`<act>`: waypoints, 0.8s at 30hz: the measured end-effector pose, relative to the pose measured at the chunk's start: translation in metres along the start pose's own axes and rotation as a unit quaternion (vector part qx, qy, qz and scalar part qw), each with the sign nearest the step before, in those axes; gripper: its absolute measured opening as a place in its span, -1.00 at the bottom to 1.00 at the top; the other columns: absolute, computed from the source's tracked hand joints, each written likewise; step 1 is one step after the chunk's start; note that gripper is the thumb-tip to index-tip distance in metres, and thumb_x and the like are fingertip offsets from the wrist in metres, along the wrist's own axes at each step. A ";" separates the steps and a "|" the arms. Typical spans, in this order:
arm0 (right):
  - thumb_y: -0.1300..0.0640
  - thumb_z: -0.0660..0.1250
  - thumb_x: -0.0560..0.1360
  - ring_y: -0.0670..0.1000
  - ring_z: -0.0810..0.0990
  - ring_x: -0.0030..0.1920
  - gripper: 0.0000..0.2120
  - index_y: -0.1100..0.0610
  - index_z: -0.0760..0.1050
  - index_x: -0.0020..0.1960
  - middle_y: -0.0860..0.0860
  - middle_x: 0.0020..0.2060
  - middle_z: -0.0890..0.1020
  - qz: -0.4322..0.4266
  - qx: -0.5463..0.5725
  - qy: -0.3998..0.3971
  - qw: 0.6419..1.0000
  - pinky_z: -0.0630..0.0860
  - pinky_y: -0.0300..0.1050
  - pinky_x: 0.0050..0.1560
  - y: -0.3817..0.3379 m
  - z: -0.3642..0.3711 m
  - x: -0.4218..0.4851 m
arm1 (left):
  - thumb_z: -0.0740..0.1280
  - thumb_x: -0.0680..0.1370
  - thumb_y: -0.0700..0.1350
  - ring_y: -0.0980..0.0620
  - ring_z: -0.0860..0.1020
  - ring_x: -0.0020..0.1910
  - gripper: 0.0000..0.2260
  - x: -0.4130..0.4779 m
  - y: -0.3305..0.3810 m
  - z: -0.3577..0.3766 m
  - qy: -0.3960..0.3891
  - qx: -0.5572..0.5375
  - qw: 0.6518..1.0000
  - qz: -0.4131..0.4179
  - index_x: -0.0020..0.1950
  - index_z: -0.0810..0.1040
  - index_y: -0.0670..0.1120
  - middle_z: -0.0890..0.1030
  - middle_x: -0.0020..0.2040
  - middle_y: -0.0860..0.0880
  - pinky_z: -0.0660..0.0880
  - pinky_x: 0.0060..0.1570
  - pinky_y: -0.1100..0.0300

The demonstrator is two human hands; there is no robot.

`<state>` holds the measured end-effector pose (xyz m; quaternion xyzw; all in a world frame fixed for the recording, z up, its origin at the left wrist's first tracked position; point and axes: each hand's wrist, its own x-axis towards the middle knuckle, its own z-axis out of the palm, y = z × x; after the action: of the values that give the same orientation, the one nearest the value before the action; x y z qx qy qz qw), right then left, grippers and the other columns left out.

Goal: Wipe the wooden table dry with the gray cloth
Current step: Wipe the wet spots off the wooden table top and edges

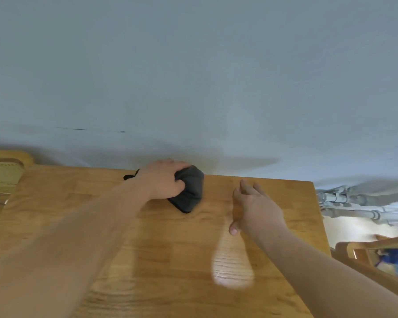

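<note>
The wooden table point(147, 260) fills the lower half of the view and runs up to a pale wall. At its far edge my left hand point(164, 179) grips a bunched dark gray cloth point(191, 191) and presses it onto the wood. My right hand point(254, 205) hovers flat just right of the cloth, fingers together and stretched toward the wall, holding nothing. A bright shiny patch point(232, 269) shows on the table below the right hand.
A pale wall point(193, 76) stands directly behind the table. A wooden chair back point(7, 171) stands at the far left. White pipes point(354, 203) run along the floor past the table's right edge, and another wooden chair point(377, 251) stands lower right.
</note>
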<state>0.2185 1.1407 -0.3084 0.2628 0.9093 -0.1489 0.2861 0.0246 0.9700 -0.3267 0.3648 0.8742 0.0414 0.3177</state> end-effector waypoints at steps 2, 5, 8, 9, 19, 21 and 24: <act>-0.05 0.64 0.35 0.05 -0.14 0.67 0.08 -0.06 0.06 0.68 -0.15 0.67 -0.10 0.010 0.003 -0.006 1.000 0.32 0.26 0.52 -0.002 -0.001 0.002 | 0.25 0.59 0.04 -0.08 0.48 0.32 -0.48 -0.006 -0.025 -0.011 -0.011 -0.007 0.999 -0.047 0.56 0.30 0.22 0.50 0.39 0.02 0.46 0.23 0.05; -0.02 0.66 0.32 0.04 -0.12 0.67 0.09 -0.07 0.10 0.67 -0.16 0.67 -0.08 0.021 -0.002 -0.011 1.000 0.32 0.23 0.52 -0.004 -0.002 0.006 | 0.28 0.55 -0.03 -0.05 0.55 0.20 -0.57 0.000 -0.025 -0.016 -0.018 -0.015 0.997 -0.067 0.43 0.48 0.16 0.60 0.27 0.05 0.54 0.16 0.02; -0.02 0.67 0.32 0.02 -0.12 0.67 0.11 -0.10 0.08 0.67 -0.18 0.67 -0.09 0.031 -0.005 -0.012 0.999 0.34 0.16 0.51 -0.003 -0.001 0.007 | 0.27 0.49 -0.08 -0.02 0.57 0.02 -0.67 0.019 0.007 -0.006 -0.012 0.002 0.999 -0.040 0.23 0.56 0.14 0.64 0.08 0.06 0.56 -0.06 0.06; -0.03 0.67 0.32 0.01 -0.13 0.67 0.11 -0.10 0.07 0.67 -0.19 0.67 -0.10 0.031 -0.009 -0.011 0.999 0.34 0.15 0.50 -0.003 -0.001 0.009 | 0.27 0.49 -0.08 -0.03 0.57 0.02 -0.69 0.026 0.020 0.001 -0.005 -0.003 1.000 -0.019 0.21 0.56 0.13 0.63 0.08 0.05 0.54 -0.10 0.08; -0.04 0.67 0.31 -0.08 -0.15 0.66 0.12 -0.18 0.06 0.66 -0.27 0.64 -0.12 0.046 0.018 -0.011 0.999 0.29 0.08 0.55 -0.001 0.006 0.009 | 0.23 0.58 0.11 -0.05 0.58 0.11 -0.63 0.029 0.007 0.009 -0.011 -0.041 0.990 0.136 0.39 0.40 0.21 0.59 0.21 0.05 0.57 0.09 -0.09; -0.03 0.67 0.30 -0.08 -0.14 0.66 0.12 -0.19 0.07 0.66 -0.28 0.64 -0.11 0.047 0.026 -0.003 0.999 0.30 0.07 0.54 -0.001 0.006 0.009 | 0.24 0.54 0.10 0.00 0.58 -0.07 -0.85 0.026 -0.022 -0.001 -0.028 -0.036 0.995 0.088 0.09 0.49 0.16 0.62 -0.02 0.07 0.56 -0.06 -0.01; -0.03 0.67 0.30 -0.11 -0.15 0.65 0.11 -0.21 0.07 0.65 -0.31 0.64 -0.11 0.051 0.031 -0.010 0.998 0.30 0.08 0.54 -0.001 0.005 0.010 | 0.25 0.54 0.11 0.06 0.56 -0.14 -0.88 0.025 -0.033 -0.006 -0.019 -0.039 0.998 0.045 -0.04 0.50 0.11 0.61 -0.13 0.09 0.49 -0.17 0.07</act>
<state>0.2133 1.1414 -0.3181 0.3159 0.8869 -0.1650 0.2939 -0.0119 0.9631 -0.3452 0.3915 0.8486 0.0833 0.3459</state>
